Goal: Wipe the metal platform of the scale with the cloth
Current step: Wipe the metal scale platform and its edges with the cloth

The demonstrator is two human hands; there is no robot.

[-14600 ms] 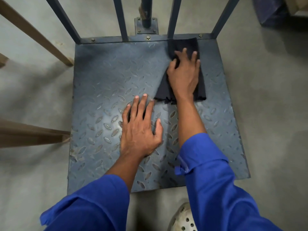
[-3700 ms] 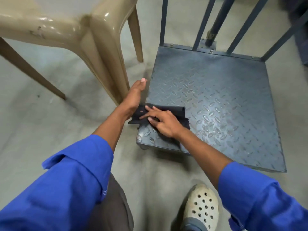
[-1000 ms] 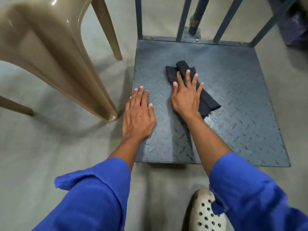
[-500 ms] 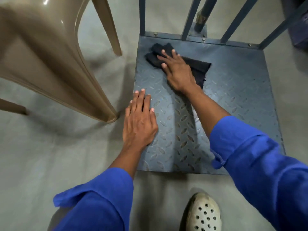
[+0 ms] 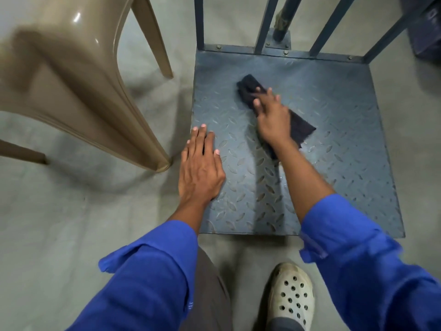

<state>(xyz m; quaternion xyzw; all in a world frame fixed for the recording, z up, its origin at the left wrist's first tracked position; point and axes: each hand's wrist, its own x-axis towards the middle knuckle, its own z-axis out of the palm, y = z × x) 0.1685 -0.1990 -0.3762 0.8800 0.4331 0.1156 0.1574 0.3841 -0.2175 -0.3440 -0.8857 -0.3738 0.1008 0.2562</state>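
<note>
Grey concrete floor (image 5: pixel 71 223) runs all round the scale's platform (image 5: pixel 346 139), which serves as my marker for everything else. To the left of the platform stands a beige plastic chair (image 5: pixel 71 80), one front leg planted just beside the platform's left edge, another leg nearer the far left corner. The platform itself is blue-grey steel tread plate, square, lying flat on the floor. Dark blue upright bars (image 5: pixel 199 22) rise from a bolted strip along its far edge, with a thicker dark post (image 5: pixel 284 15) bolted behind that edge's middle.

The person crouches at the near edge, both arms in bright blue sleeves (image 5: pixel 148 283) reaching over the plate. A pale perforated clog (image 5: pixel 291 295) sits on the floor just short of the near edge.

Their left hand (image 5: pixel 200 168) lies flat, palm down, fingers straight and close together, pressing on the plate at its left edge, about halfway along. Their right hand (image 5: pixel 274 118), slightly blurred, rests with fingers stretched out on top of the cloth (image 5: pixel 300 130), pinning it to the plate rather than gripping it. That cloth is dark, nearly black, rumpled, and lies on the platform a little left of centre and toward the far edge, showing on both sides of the hand. The two hands are apart.
</note>
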